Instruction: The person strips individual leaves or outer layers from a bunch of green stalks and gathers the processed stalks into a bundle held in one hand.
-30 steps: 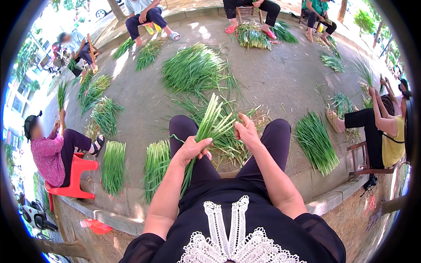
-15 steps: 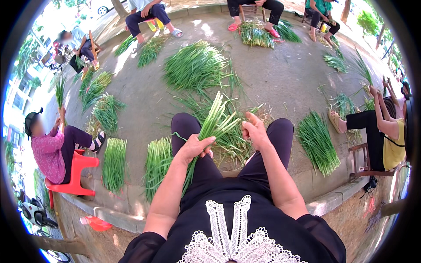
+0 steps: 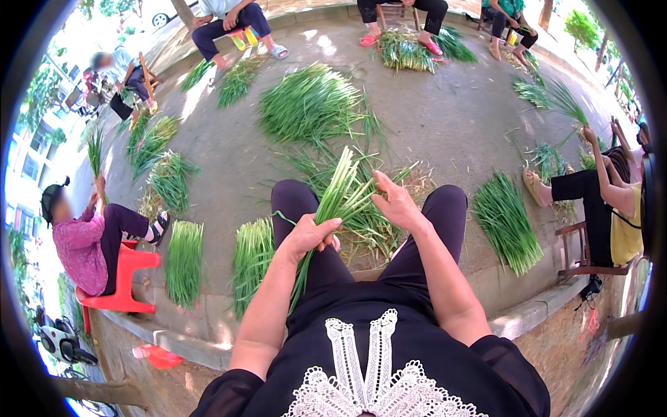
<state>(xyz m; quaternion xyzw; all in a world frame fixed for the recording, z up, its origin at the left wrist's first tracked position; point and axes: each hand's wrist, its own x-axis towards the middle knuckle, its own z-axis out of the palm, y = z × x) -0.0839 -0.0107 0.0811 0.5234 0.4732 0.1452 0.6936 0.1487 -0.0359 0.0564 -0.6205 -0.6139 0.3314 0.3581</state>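
My left hand (image 3: 309,236) is closed round a bunch of long green chives (image 3: 339,186) above my left thigh. Their pale stalk ends fan upward, away from me, and the green leaves hang down below my fist. My right hand (image 3: 399,204) is beside the pale ends with its fingers apart and the index finger stretched out. I see nothing held in it; whether its fingertips touch the stalks, I cannot make out. Beyond and between my knees, loose chives and straw-coloured trimmings (image 3: 417,182) lie on the ground.
A large chive heap (image 3: 309,104) lies ahead. Neater bundles rest at my left (image 3: 253,260), further left (image 3: 184,264) and at my right (image 3: 507,222). Several people sit around, one on a red plastic stool (image 3: 128,278), another on a wooden chair (image 3: 587,254). A low kerb (image 3: 535,306) runs behind.
My right hand has moved slightly left and up toward the stalk ends, its fingers now more outstretched. My left hand keeps the bunch in place. The person at right has lowered their chives.
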